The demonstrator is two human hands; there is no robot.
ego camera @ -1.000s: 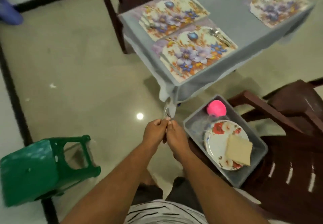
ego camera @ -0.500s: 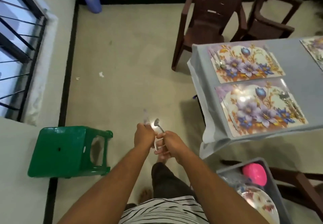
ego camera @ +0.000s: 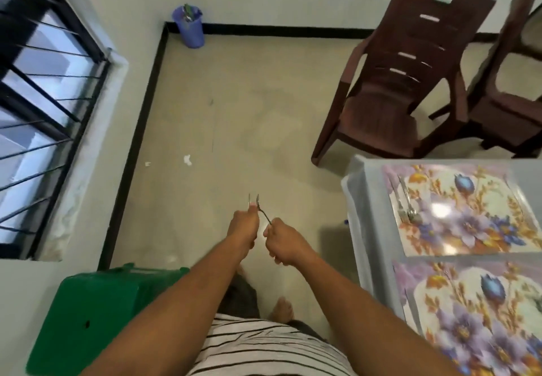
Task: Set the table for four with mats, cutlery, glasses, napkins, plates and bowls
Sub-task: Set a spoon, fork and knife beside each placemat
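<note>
My left hand (ego camera: 243, 224) is closed around a thin metal cutlery piece (ego camera: 249, 200) that sticks up from the fist. Close beside it, my right hand (ego camera: 286, 242) grips the handle of a spoon (ego camera: 262, 210), its head up next to the other piece. Both hands hang over the floor, left of the table (ego camera: 371, 229), which is covered in grey cloth. Two floral mats lie on it, a far one (ego camera: 469, 208) and a near one (ego camera: 475, 317). Cutlery (ego camera: 408, 202) rests on the far mat's left edge.
A green plastic stool (ego camera: 96, 314) stands at the lower left by my leg. Two brown plastic chairs (ego camera: 410, 82) sit beyond the table. A blue bin (ego camera: 190, 27) is in the far corner and a barred window (ego camera: 38, 112) fills the left wall.
The view has swung left and up, so the grey tray with plates and the near chair have left the frame. My hands have moved slightly apart, each still holding its cutlery.
</note>
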